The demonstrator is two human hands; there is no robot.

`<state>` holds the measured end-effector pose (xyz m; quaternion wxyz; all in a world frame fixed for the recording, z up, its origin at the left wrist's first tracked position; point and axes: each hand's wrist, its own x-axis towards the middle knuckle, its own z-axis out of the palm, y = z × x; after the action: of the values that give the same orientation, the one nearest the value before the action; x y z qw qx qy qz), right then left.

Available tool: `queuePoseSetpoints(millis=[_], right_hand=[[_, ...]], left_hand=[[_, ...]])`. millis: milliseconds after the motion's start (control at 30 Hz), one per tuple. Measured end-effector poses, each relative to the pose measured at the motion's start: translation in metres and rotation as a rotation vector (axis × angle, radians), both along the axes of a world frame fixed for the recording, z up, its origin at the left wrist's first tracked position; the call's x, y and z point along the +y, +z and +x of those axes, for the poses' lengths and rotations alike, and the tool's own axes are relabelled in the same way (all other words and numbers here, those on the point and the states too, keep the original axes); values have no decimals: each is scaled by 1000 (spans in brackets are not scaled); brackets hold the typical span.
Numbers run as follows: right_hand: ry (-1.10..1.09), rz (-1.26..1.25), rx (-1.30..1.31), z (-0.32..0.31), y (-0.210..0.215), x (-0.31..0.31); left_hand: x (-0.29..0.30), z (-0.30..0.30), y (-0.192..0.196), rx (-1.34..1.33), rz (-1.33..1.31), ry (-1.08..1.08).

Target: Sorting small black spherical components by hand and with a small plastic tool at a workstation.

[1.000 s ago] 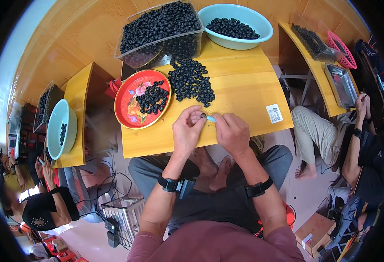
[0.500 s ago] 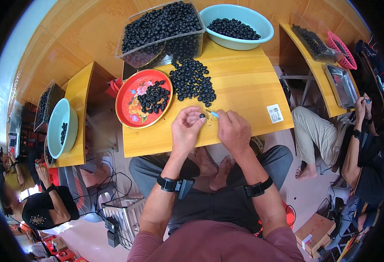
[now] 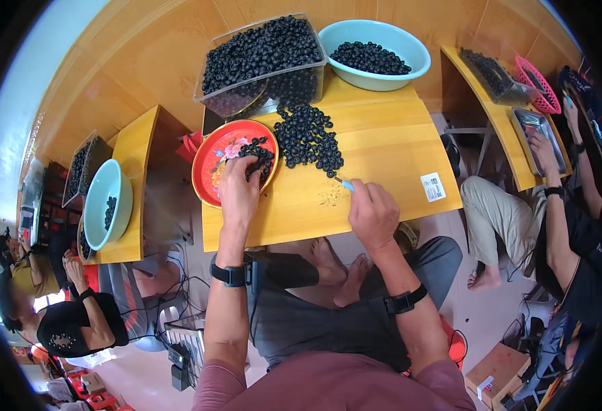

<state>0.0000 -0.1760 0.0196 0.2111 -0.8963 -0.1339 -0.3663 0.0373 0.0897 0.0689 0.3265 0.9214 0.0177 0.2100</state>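
My left hand (image 3: 238, 188) reaches over a round red tray (image 3: 205, 193) with a flower pattern and gold rim. Its thumb and fingertips are apart, at a small heap of black beads (image 3: 265, 152); whether one lies between them is hidden. In my right hand (image 3: 371, 212) is a slim tool with a light blue handle (image 3: 347, 185), its thin tip pointing at the near edge of a loose pile of black beads (image 3: 308, 140). The pile lies on the yellow wooden table (image 3: 390, 144). Yellowish crumbs (image 3: 332, 198) are scattered below the tip.
A clear bin (image 3: 263, 61) heaped with black beads stands at the back, beside a light blue basin (image 3: 376, 72) with more. A white label (image 3: 432, 186) is stuck on the table's right. People work at side tables on the left (image 3: 133, 178) and right (image 3: 496, 120).
My left hand has moved left from the table's front, where it pinched a black bead, to the red tray. My right hand stays near its place with the tool.
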Motion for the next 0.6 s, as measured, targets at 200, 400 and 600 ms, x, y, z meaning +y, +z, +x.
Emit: queuePoseSetpoints(millis=[200, 400, 600], right_hand=[[-12, 1, -24, -3, 1, -2], [-8, 16, -50, -1, 0, 0], [-2, 15, -44, -2, -1, 0]], left_hand=[[-68, -4, -20, -109, 57, -364], [-100, 1, -34, -35, 56, -305], [-90, -1, -35, -2, -12, -265]])
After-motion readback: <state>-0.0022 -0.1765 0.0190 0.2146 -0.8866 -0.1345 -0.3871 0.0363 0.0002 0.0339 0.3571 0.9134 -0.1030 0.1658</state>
